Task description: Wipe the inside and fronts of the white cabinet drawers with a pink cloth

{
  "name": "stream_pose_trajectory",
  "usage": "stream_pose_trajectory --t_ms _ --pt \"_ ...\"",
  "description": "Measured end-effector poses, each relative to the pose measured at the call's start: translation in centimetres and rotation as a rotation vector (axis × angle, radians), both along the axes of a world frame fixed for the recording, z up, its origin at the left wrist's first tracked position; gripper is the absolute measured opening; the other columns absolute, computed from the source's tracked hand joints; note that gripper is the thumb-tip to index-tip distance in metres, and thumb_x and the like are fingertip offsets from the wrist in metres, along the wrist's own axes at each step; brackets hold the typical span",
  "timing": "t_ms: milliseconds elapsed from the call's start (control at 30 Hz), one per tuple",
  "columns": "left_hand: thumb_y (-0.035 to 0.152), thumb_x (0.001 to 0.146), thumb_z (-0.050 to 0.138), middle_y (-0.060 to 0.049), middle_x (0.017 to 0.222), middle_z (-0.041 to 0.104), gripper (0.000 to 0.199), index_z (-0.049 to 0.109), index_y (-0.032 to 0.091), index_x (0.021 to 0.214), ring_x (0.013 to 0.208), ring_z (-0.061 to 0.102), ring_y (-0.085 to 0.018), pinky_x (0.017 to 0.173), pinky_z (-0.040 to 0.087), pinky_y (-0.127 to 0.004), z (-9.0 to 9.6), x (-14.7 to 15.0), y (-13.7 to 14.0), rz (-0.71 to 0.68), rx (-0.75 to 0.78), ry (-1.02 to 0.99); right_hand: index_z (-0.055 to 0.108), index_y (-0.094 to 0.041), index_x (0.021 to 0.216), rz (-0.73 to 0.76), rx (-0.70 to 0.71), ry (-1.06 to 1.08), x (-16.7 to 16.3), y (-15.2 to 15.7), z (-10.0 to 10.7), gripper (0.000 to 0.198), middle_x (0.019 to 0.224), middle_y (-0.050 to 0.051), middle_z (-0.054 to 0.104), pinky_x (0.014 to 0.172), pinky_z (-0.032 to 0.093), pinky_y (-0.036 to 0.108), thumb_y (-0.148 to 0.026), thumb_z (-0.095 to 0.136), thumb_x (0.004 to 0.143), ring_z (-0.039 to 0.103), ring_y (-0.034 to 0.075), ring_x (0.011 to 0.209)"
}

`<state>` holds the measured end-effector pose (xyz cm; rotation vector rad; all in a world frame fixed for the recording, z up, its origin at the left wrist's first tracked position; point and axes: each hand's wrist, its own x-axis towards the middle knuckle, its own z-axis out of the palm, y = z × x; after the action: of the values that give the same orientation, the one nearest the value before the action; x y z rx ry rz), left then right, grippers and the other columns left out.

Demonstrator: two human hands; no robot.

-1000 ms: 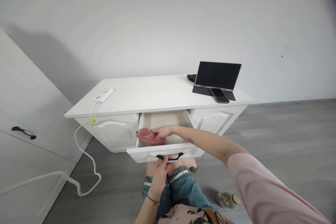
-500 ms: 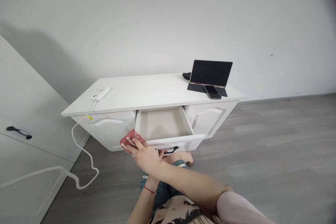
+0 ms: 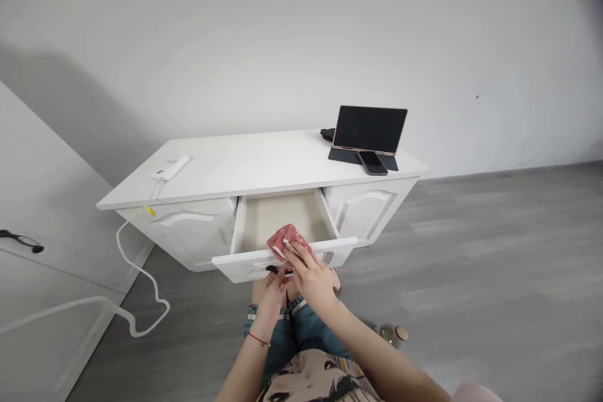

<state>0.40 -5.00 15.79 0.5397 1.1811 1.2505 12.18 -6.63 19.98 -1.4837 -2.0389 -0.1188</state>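
Observation:
A pink cloth with pale markings (image 3: 285, 240) is pressed by my right hand (image 3: 313, 276) against the top edge of the drawer front. Part of it hangs over the inner side. The white drawer (image 3: 249, 261) is pulled out of the cabinet, and its inside floor shows bare. Below the cloth, my left hand (image 3: 272, 295) is closed on the black drawer handle (image 3: 272, 269), whose right part is hidden by the fingers.
On the white cabinet top (image 3: 245, 157) stand a tablet (image 3: 370, 130) in a dark folding case, a phone (image 3: 373, 163) and a white power strip (image 3: 172, 168). Its cord (image 3: 141, 270) hangs at the left. A jar with a cork lid (image 3: 393, 334) is on the floor.
My right hand has moved the cloth from the drawer front's left end rightwards to its middle. My left hand, partly hidden before, now shows at the handle. The view has shifted slightly.

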Motion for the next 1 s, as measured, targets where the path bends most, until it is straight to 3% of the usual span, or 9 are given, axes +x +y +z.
stream_pose_trajectory --t_ms 133,333,467,567,633,800,933,1000 --pt "0.022 0.069 0.08 -0.005 0.076 0.074 0.019 0.061 0.018 0.066 0.065 0.066 -0.016 0.076 0.05 -0.032 -2.1 -1.4 0.1 -0.026 -0.118 -0.176 0.056 -0.032 0.138 -0.134 0.155 -0.024 4.2 -0.6 -3.1 0.051 0.137 0.006 0.058 0.089 0.055 0.032 -0.013 0.045 0.093 0.061 0.021 0.113" --pt "0.019 0.065 0.084 -0.003 0.075 0.075 0.023 0.061 0.018 0.066 0.067 0.067 -0.011 0.068 0.049 -0.022 -3.0 -1.0 0.6 0.004 -0.141 -0.251 0.071 -0.025 0.114 -0.346 0.201 0.121 9.8 -0.7 -7.6 0.034 0.118 0.014 0.058 0.08 0.057 0.034 -0.022 0.043 0.095 0.062 0.023 0.103" --pt "0.021 0.062 0.087 -0.003 0.077 0.075 0.025 0.063 0.017 0.069 0.074 0.069 -0.013 0.069 0.05 -0.022 -2.7 -0.8 0.3 0.022 -0.085 -0.303 0.075 -0.02 0.097 -0.412 0.142 0.199 10.4 -0.8 -9.9 0.034 0.111 0.015 0.057 0.073 0.056 0.037 -0.03 0.042 0.095 0.059 0.024 0.093" --pt "0.02 0.063 0.086 -0.002 0.078 0.075 0.023 0.065 0.018 0.073 0.075 0.07 -0.013 0.073 0.052 -0.024 -2.4 -0.7 0.1 0.018 -0.091 -0.345 0.076 -0.021 0.093 -0.342 0.091 0.132 9.0 -0.9 -10.5 0.037 0.104 0.012 0.06 0.072 0.053 0.034 -0.026 0.04 0.095 0.056 0.021 0.086" --pt "0.018 0.065 0.084 -0.002 0.079 0.075 0.02 0.066 0.019 0.075 0.076 0.07 -0.013 0.076 0.053 -0.025 -2.4 -0.5 0.0 0.028 -0.094 -0.379 0.077 -0.025 0.096 -0.263 0.1 0.086 7.4 -0.8 -10.4 0.035 0.103 0.01 0.063 0.081 0.05 0.037 -0.023 0.042 0.095 0.054 0.022 0.091" --pt "0.012 0.077 0.07 -0.003 0.078 0.073 0.007 0.068 0.019 0.074 0.075 0.07 -0.015 0.078 0.054 -0.026 -2.2 -0.2 -0.8 0.093 -0.081 -0.424 0.073 -0.035 0.108 -0.041 0.097 -0.024 2.3 -0.2 -8.4 0.028 0.112 0.005 0.066 0.093 0.039 0.043 -0.023 0.053 0.094 0.048 0.025 0.102" --pt "0.01 0.09 0.037 -0.007 0.075 0.067 0.037 0.067 0.019 0.071 0.083 0.067 -0.018 0.075 0.055 -0.028 -0.9 0.4 -1.3 0.11 -0.041 -0.245 0.061 -0.033 0.129 0.196 -0.081 -0.124 -2.5 0.4 -5.8 0.035 0.131 0.004 0.06 0.091 0.039 0.041 -0.027 0.05 0.096 0.046 0.025 0.109" --pt "0.007 0.089 0.035 -0.007 0.075 0.065 0.039 0.064 0.022 0.066 0.092 0.067 -0.021 0.078 0.056 -0.032 -0.1 0.6 -1.7 0.145 -0.032 -0.158 0.055 -0.031 0.135 0.271 -0.148 -0.186 -5.0 0.4 -4.8 0.04 0.14 0.004 0.055 0.093 0.04 0.042 -0.024 0.046 0.097 0.045 0.025 0.114"
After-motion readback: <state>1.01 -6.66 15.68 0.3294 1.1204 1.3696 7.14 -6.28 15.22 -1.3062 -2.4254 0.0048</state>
